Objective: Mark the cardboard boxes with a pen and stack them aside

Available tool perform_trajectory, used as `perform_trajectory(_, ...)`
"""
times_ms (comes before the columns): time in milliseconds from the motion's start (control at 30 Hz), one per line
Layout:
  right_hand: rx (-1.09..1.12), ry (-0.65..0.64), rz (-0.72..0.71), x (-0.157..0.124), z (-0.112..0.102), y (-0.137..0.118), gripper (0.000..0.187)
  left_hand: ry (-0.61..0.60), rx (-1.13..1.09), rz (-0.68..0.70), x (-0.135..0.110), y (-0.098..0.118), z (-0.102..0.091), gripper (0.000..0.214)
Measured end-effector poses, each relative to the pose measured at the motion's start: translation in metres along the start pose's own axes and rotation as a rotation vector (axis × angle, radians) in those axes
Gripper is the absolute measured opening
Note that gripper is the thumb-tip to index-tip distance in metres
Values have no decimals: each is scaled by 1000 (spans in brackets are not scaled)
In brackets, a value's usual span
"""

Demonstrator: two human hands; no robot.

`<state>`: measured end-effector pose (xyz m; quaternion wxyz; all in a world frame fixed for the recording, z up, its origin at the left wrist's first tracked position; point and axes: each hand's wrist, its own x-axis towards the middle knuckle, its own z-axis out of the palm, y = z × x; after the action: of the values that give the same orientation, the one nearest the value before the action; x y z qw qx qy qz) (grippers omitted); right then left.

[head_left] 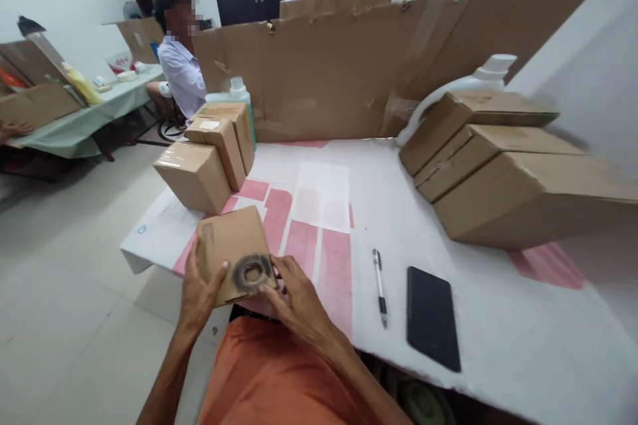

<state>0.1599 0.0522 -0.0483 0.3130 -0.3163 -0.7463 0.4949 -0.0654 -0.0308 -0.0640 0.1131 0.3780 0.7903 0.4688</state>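
Note:
My left hand point(199, 295) grips the left side of a small brown cardboard box point(230, 242) held at the table's near edge, thumb across its top. A roll of clear tape point(252, 270) lies on the box's near corner. My right hand point(294, 299) is closed around that corner and the tape roll, fingers curled beside it. Both forearms reach up from my orange-clad lap.
Three sealed small boxes point(209, 153) stand at the table's left. Larger flat boxes point(498, 172) are stacked at right with a white jug point(478, 80) behind. A pen point(379, 285) and black phone point(431, 315) lie near me. A cardboard screen point(349, 66) backs the table. Another person point(182, 60) sits far left.

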Motion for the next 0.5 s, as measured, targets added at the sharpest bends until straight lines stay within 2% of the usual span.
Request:
perform_trajectory(133,67,-152,-108,52,37,-9,54,203,16,-41,21,-12,-48,98)
perform_trajectory(233,97,-195,-204,87,62,-10,71,347,48,159,56,-23,-68,109)
perform_trajectory(267,95,-204,-227,99,70,-9,76,378,70,248,71,-28,-71,112)
perform_trajectory(333,62,-238,-228,120,84,-7,84,387,85,331,104,-42,-74,116)
perform_trajectory(433,-4,-327,-146,144,101,-2,88,345,68,302,145,-66,-72,119)
perform_trajectory(500,-20,-368,-112,153,109,-1,88,321,60,260,159,-81,-71,115)
